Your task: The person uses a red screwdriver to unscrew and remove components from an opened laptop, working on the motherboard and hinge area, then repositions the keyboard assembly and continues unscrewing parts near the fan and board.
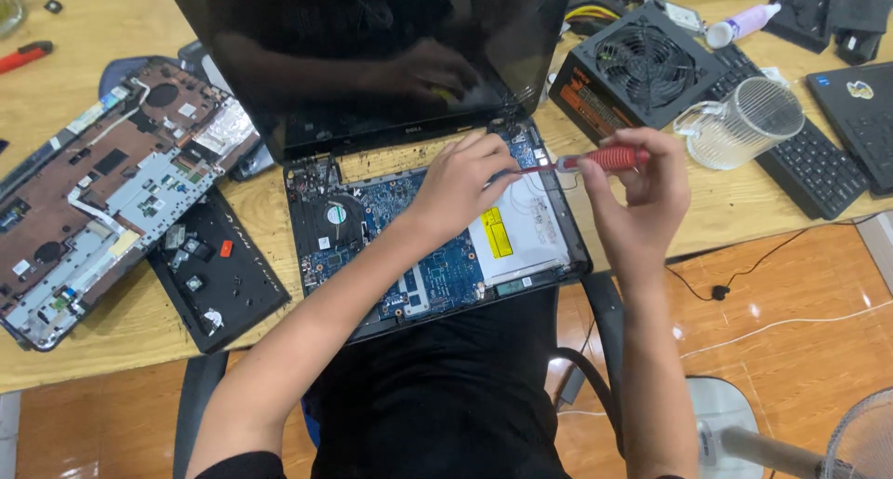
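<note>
screwdriver (595, 159): we see a red ribbed handle and thin metal shaft, lying near level, tip over the laptop's back right corner | opened laptop (437, 246): cover off, blue board, fan and silver drive bay bare, dark screen upright behind the board

Both bare forearms rise from the lower edge of the view and converge toward centre, left arm long and slanting up to the right, right arm nearly vertical. Left hand (460, 186) palm-down, wrist slightly bent, fingers curled and bunched with the tips pinched together, pointing right toward the other hand. Right hand (637, 195) held higher and just beside it, back of hand toward the camera, thumb and forefinger closed in a pinch at the top, remaining fingers loosely folded; the two hands near but apart
</note>
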